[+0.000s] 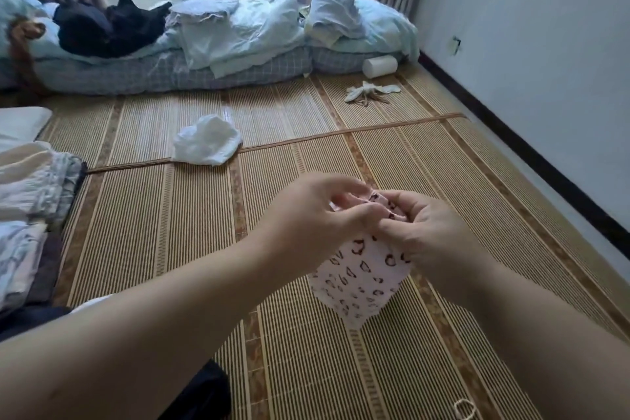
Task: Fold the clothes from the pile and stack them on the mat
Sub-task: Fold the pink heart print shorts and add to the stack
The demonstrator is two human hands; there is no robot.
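- I hold a small pink printed cloth (361,278) up over the woven mat (170,232), near its front. The lower part hangs free.
- My left hand (317,215) and right hand (429,235) meet at the cloth's top edge, fingers curled and pinching the bunched fabric.
- At the left edge sits a stack of clothes (34,194) that looks folded, so I judge part of the work done.
- This cloth is not yet folded or stacked.
- A crumpled white garment (206,140) and a pale strappy piece (370,92) lie loose farther out on the mat, apparently still to fold.
- Black clothes (109,27) rest on the bedding (238,31) at the back. I cannot tell whether they belong to the pile.
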